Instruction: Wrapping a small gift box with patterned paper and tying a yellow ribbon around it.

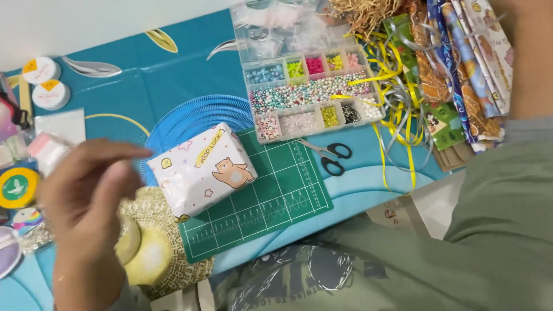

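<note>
One hand in head view: left hand (pixel 86 201) raised and blurred, fingers (pixel 124 152) loosely apart, gripping nothing | nearest: wrapped gift box (pixel 201 168), just beside fingertips, resting on green cutting mat (pixel 276 196) and blue round disc (pixel 196 118) | scissors (pixel 329 155) and bead organiser (pixel 311 92) on worktop beyond | right hand out of frame

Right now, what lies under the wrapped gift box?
The wrapped gift box rests partly on the green cutting mat and partly on a blue ribbed disc. Whatever is directly beneath its middle is covered.
</note>
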